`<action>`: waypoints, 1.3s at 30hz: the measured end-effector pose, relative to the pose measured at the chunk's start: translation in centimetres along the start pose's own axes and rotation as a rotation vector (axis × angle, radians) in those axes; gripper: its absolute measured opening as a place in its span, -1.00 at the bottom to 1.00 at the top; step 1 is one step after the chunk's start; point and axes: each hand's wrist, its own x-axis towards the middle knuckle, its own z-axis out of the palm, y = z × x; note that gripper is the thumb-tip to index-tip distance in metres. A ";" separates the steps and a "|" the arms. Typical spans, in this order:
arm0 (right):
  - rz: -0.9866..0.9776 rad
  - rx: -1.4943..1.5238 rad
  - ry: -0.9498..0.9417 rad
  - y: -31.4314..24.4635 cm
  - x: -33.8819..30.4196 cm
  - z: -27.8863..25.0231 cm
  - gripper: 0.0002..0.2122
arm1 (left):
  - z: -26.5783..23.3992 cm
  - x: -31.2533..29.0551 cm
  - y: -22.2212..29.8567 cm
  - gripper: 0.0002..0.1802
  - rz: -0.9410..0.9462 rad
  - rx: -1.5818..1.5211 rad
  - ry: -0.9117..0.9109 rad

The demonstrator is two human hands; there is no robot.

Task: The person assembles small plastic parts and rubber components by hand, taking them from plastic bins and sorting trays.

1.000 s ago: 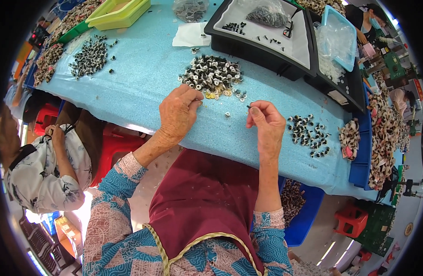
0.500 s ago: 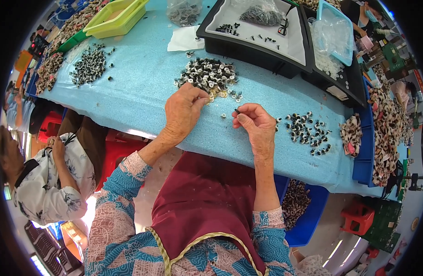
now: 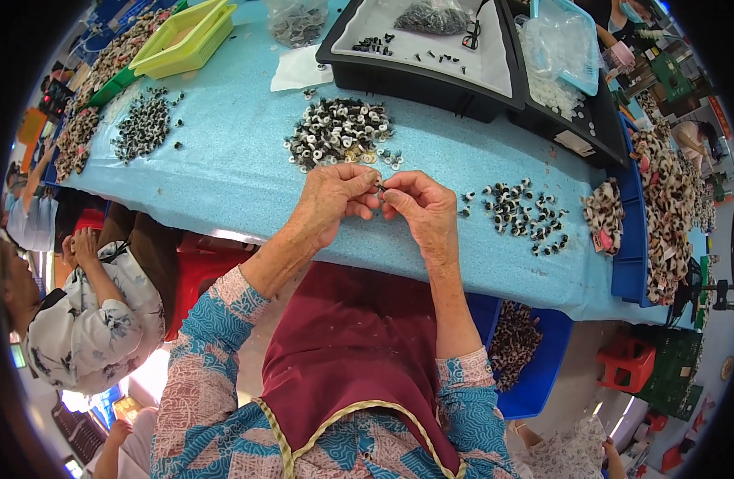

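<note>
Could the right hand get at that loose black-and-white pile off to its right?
Probably yes: the pile lies close beside the right hand, with nothing tall between them. The hand looks busy pinching a small dark piece, though.

The left hand point(image 3: 333, 201) and right hand point(image 3: 425, 212) — earlier apart — have come together.

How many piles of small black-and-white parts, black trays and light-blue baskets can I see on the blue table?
Piles: 3 (left pile, middle pile, right pile)
Black trays: 2 (large tray, right-hand tray)
Light-blue basket: 1
Total: 6
</note>
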 end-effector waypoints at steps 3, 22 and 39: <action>0.040 -0.085 0.128 0.3 0.2 0.1 -0.90 | 0.2 0.0 -0.1 -0.85 0.024 0.012 0.043; 0.041 -0.085 0.057 -0.1 0.0 0.2 -0.90 | -0.3 0.7 -1.4 -0.90 0.156 0.015 -0.076; 0.052 -0.084 0.103 0.1 0.0 0.2 -0.90 | -0.3 0.5 -1.2 -0.84 0.099 0.046 -0.083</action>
